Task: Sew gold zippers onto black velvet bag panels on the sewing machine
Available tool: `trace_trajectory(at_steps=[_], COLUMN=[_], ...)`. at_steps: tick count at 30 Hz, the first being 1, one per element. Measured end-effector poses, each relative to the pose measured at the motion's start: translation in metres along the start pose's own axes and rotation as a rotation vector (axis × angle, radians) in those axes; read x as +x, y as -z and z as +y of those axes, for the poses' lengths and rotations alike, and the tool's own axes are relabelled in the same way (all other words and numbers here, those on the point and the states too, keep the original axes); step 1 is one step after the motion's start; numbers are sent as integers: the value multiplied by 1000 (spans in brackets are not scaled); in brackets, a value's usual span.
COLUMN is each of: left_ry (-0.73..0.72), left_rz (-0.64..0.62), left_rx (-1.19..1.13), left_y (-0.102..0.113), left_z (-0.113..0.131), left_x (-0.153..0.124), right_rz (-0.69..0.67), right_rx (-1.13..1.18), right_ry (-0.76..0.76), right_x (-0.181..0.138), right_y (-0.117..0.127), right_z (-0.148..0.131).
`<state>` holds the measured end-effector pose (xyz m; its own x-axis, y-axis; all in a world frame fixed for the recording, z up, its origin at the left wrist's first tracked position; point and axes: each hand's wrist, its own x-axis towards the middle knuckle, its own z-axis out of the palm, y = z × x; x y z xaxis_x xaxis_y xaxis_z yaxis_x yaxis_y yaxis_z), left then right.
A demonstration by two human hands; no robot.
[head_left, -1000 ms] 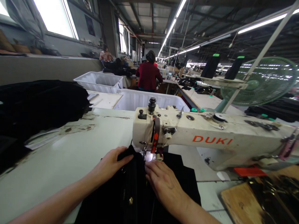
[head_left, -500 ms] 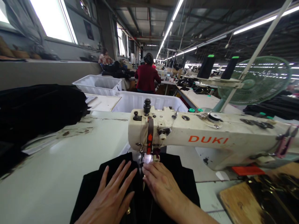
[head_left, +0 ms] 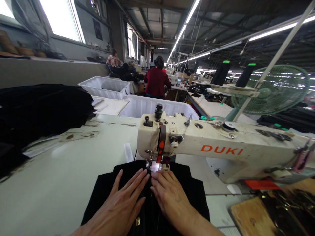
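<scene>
A black garment piece lies under the needle area of a white sewing machine marked DUKI. My left hand rests flat on the cloth to the left of the needle, open, with its thumb and index finger apart. My right hand is on the cloth just right of the seam, its fingers pressed together and bent onto the fabric close to the lit presser foot. What lies beneath its fingertips is hidden. Near my left thumb, a small gold metal fitting shows on the garment.
A dark cloth pile covers the table's left side. White plastic bins stand behind the machine. Thread cones and a green fan are at right, above a wooden board with metal-trimmed pieces. A co-worker sits ahead.
The garment has slid slightly forward under the machine. My left hand has moved forward and right, its fingers drawing closer together. A white paper strip now shows left of the machine head.
</scene>
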<state>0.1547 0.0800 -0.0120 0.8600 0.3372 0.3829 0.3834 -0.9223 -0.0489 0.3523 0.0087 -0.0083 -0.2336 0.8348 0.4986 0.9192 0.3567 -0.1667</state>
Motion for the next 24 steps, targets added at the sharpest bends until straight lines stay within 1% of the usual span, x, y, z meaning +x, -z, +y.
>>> trace_trajectory(at_steps=[3,7,12,18,24], left_ry=[38,63,52,93,89], left_rz=[-11,-5,-11,-32,11], left_rx=[19,26,9,-71,-31], left_y=[-10,-18,-14,-6,-8], left_z=[-2,-3,-4,-5,2], left_x=[1,0,2,5,4], right_rz=[22,-2,-14,-32,-4], right_rx=[6,7,11,33,33], right_ry=[-13,-47,-50,-48,-42], right_x=[0,1,-1,-1,-2], right_y=[0,1,-1,2,-1], right_z=[-1,-2,-1,-1,-1])
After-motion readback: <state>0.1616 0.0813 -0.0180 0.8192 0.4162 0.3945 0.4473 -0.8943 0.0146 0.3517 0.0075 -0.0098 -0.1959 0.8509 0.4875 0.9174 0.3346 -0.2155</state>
